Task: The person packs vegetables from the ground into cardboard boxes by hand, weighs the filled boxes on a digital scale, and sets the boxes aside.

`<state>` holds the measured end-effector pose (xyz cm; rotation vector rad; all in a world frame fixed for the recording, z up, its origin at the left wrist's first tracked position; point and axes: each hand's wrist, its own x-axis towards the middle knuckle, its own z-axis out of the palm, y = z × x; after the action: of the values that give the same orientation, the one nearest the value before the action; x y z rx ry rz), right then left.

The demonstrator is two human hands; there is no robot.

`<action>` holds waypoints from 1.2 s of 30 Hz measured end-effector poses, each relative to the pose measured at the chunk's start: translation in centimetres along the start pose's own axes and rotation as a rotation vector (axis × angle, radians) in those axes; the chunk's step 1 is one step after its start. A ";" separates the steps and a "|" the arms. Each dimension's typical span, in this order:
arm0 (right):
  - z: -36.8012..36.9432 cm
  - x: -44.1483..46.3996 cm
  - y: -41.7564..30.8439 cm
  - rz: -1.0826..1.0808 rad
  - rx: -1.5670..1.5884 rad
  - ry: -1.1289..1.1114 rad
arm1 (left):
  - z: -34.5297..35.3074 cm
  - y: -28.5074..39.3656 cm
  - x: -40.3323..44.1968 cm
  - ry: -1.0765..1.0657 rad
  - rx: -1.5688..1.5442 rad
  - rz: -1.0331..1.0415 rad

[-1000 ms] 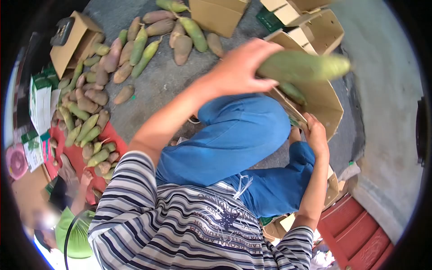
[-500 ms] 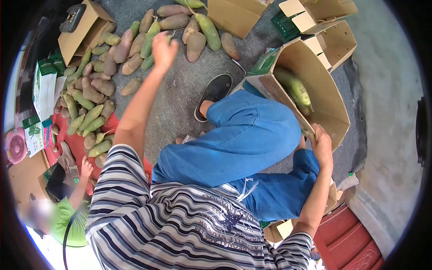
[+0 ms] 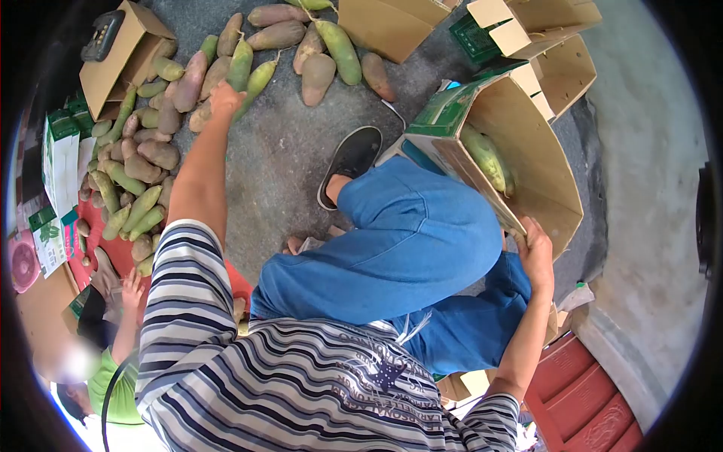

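My left hand (image 3: 224,100) reaches down to the pile on the floor, its fingers curled at the lower end of a green radish (image 3: 240,63). Right beside that hand lies another green radish (image 3: 260,77). Reddish-brown, potato-like roots (image 3: 190,84) lie against its other side. On the right, my right hand (image 3: 535,252) grips the near edge of an open cardboard box (image 3: 553,162), which is tilted toward me. Inside the box rests at least one large green radish (image 3: 486,158); the box wall hides part of it.
More radishes and roots (image 3: 139,166) spread over the grey floor and a red mat. Other open cartons (image 3: 568,71) stand at the upper right, and one (image 3: 124,56) at the upper left. Another person's hand (image 3: 132,290) shows at the lower left. A red crate (image 3: 584,392) sits lower right.
My left hand has moved left, off the spot beside one green radish, onto the end of its neighbour. My right hand stays on the box edge. The other person's hand has shifted slightly.
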<state>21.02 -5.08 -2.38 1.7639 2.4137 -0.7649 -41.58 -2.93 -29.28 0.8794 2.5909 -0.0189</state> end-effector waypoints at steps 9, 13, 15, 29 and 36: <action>-0.1 0.1 -0.1 -0.013 -0.001 0.009 | 1.7 0.5 -5.2 0.068 0.085 0.265; 0.0 -0.2 -0.2 -0.014 0.016 0.024 | 4.9 0.2 -12.0 -0.093 -0.133 0.469; 0.1 -0.3 0.3 -0.023 -0.019 0.008 | 8.0 1.3 -15.8 -0.260 -0.360 0.358; 0.2 -0.4 1.6 -0.066 -0.047 0.016 | -10.9 13.7 -30.6 -0.102 -0.926 0.989; 0.5 -0.6 1.5 -0.055 -0.041 0.038 | -11.7 20.8 -30.5 -0.249 -1.006 1.171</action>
<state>22.49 -5.51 -3.18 1.7194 2.4929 -0.6888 -11.71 -2.36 -4.58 1.5752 1.1993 1.2343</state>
